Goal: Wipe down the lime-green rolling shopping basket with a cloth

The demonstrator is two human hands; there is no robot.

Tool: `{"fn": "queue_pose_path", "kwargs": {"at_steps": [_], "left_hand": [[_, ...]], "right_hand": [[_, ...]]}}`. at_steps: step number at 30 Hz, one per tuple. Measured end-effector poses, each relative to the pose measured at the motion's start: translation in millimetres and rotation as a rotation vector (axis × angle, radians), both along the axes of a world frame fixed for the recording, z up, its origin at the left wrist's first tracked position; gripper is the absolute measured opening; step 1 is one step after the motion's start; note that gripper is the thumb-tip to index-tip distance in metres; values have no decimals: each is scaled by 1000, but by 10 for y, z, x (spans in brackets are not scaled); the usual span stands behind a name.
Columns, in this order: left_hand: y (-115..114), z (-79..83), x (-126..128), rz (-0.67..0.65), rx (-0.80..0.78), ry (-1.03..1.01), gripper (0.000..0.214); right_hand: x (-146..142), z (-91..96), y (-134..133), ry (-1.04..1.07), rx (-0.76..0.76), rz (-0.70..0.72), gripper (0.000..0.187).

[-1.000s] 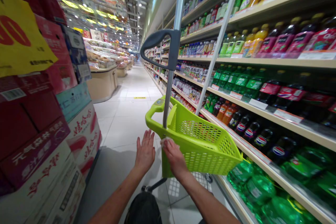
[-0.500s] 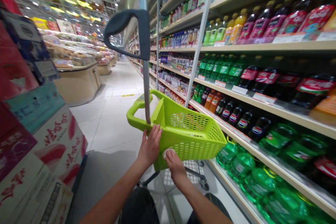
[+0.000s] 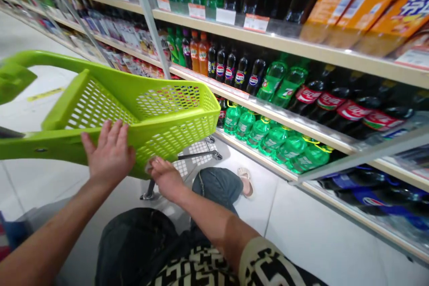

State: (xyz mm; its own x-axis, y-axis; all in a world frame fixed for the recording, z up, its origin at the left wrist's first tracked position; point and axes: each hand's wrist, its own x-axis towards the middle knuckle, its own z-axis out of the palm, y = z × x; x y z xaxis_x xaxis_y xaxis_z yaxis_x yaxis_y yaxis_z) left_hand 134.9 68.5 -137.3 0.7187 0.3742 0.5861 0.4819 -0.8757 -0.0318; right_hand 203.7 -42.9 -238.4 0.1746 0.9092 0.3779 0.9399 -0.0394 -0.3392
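A long run of shelves (image 3: 288,42) slants across the upper and right parts of the view, beside a pale tiled floor (image 3: 295,221). The lime-green basket (image 3: 182,136) is at the left and middle, its pierced far end just beside the shelves and a wheeled frame below it. A slanted, pierced panel (image 3: 97,103) stands inside the basket. Below, the person's bent knee (image 3: 134,246) in dark trousers is near the basket, with a patterned shirt (image 3: 197,263) at the bottom edge.

On the shelves, big orange bottles (image 3: 365,9) stand at upper right; cola bottles (image 3: 345,103) with red labels line a lower shelf, and green bottles (image 3: 264,136) with yellow loops at their tops sit beneath. Smaller dark bottles (image 3: 234,71) stand to the left of the cola.

The left hand (image 3: 110,154) is open, fingers spread flat against the basket's near side just below the rim, gripping nothing. The right hand (image 3: 166,178) is at the lower part of that same side, its fingers bent together over a pale cloth (image 3: 148,168), mostly hidden. A light shoe (image 3: 246,183) shows past the trousers. Price tags (image 3: 256,22) line the shelf edges.
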Motion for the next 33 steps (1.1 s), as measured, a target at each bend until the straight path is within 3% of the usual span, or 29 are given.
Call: {"fn": "queue_pose_path", "kwargs": {"at_steps": [3, 7, 10, 14, 19, 21, 25, 27, 29, 33], "left_hand": [[-43, 36, -1, -9, -44, 7, 56], [-71, 85, -33, -20, -64, 26, 57], [-44, 97, -52, 12, -22, 64, 55], [27, 89, -85, 45, 42, 146, 51], [-29, 61, -162, 115, 55, 231, 48], [-79, 51, -191, 129, 74, 239, 47], [-110, 57, -250, 131, 128, 259, 46], [-114, 75, -279, 138, 127, 277, 45], [-129, 88, -296, 149, 114, 280, 44], [-147, 80, -290, 166, 98, 234, 43]], "right_hand": [[186, 248, -5, 16, 111, -67, 33], [429, 550, 233, -17, 245, -147, 36], [398, 398, 325, -41, 193, -119, 34], [287, 116, 257, -81, 143, -32, 27], [487, 423, 155, -118, 427, 21, 41], [620, 431, 112, -152, 505, 17, 50], [842, -44, 63, -338, 447, 176, 60], [906, -180, 31, -402, 413, 253, 64], [950, -64, 4, -392, 399, 195, 70], [1041, 390, 54, -351, 483, 119, 75]]}}
